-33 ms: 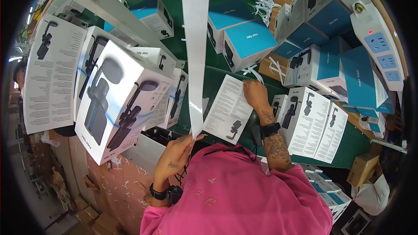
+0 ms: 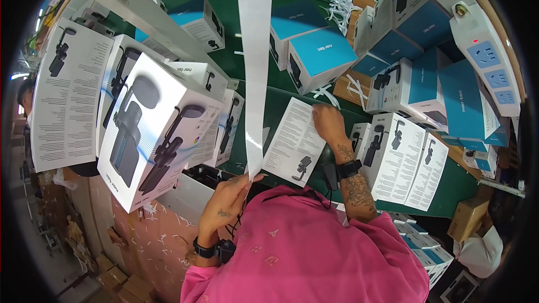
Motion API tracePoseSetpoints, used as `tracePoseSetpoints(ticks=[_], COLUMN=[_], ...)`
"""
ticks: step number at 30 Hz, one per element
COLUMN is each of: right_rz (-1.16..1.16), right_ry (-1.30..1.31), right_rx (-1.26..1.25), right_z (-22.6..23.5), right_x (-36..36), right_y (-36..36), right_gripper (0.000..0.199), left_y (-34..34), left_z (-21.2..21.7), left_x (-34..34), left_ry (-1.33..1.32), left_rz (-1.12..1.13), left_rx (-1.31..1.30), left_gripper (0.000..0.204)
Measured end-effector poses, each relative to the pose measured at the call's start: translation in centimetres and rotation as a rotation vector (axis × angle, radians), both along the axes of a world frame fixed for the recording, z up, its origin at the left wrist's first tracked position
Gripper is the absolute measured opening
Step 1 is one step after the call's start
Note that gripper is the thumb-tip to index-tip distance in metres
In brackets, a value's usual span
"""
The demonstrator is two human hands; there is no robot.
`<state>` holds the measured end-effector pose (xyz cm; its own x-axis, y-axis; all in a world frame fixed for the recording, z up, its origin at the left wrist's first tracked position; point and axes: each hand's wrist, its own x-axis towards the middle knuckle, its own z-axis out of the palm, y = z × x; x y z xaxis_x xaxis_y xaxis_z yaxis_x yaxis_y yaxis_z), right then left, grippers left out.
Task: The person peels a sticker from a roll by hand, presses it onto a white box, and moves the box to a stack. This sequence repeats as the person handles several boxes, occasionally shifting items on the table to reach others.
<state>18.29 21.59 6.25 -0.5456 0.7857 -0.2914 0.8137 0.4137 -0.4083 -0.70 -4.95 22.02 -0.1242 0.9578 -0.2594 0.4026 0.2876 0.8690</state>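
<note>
A long glossy white strip comes down from the top edge and narrows toward its lower end. There my left hand pinches it between thumb and fingers. Just right of it, a white microphone box lies with its printed side up on the green table. My right hand is curled at that box's far right corner, fingers bent against the edge; its fingertips are partly hidden. Both wrists wear black bands.
Large white microphone boxes crowd the left. Two more boxes stand right of my right forearm. Blue-and-white boxes fill the back and right. White scrap strips lie behind. A power strip hangs at the right.
</note>
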Motion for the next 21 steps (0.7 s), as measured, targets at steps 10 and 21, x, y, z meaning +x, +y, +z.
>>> tracePoseSetpoints(ticks=[10,21], right_rz=[0.055,-0.195], right_ry=[-0.128,-0.042], right_rx=[0.075,0.131], right_z=[1.3,0.5], right_x=[-1.2,1.0], right_y=[-2.6,-6.7], right_gripper=[0.136,0.134], left_y=[-0.1,-5.6], left_z=[0.5,-4.4], left_x=[-0.1,-2.3], left_ry=[0.079,-0.208], left_rz=[-0.066,0.113], left_rx=[0.118,0.102], left_gripper=[0.027,0.03])
